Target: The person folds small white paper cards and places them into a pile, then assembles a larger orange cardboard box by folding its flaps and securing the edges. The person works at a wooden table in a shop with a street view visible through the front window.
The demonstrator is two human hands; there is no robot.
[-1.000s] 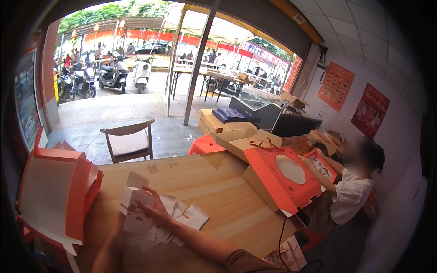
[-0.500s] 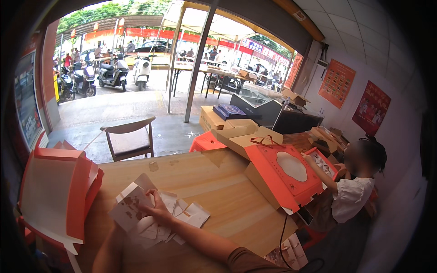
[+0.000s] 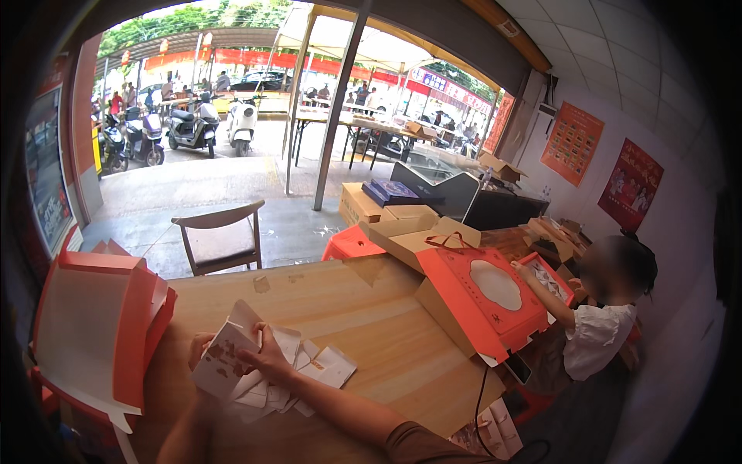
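Observation:
Between my two hands is a small white paper box [image 3: 220, 359] with a brown print on its face, tilted, with a flap standing up at its top. My left hand [image 3: 199, 352] grips it from the left; its fingertips show behind the edge and the rest is partly hidden by the box. My right hand [image 3: 268, 352] pinches its right side with thumb and fingers. Beneath and beside my right hand, several flat white paper cartons [image 3: 328, 366] lie in a loose heap on the wooden table [image 3: 371, 309].
Stacked red-and-white gift boxes [image 3: 93, 309] stand at the left. On the right, a red box [image 3: 464, 298] with a handle leans over a cardboard carton [image 3: 398, 240]. A co-worker [image 3: 603, 325] handles a red tray [image 3: 553, 278]. A chair [image 3: 220, 236] stands beyond the table.
My left hand has come up from below to the box's left edge. The box has turned slightly more upright and shifted a little to the right.

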